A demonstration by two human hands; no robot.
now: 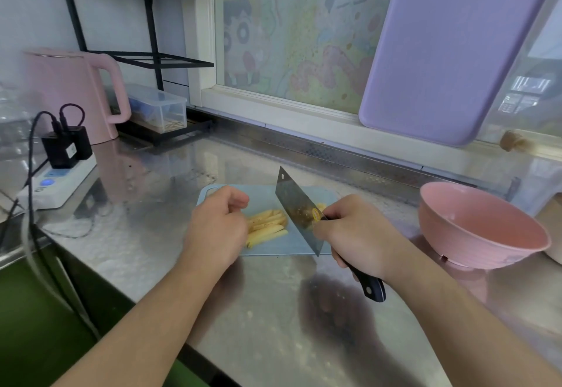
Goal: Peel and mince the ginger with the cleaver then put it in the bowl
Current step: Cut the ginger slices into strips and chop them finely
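Now ginger strips (266,228) between hands

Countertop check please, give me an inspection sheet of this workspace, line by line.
Surface: steel counter, blue cutting board.
Job's things: ginger strips on board; cleaver upright over them; pink bowl at right, looks empty.
Clutter: pink kettle, clear box.
Hands: right hand grips the cleaver; left hand, fingers curled, beside the ginger.
Cables: power strip with black plugs and cords.
Surroundings: purple board leaning on window.
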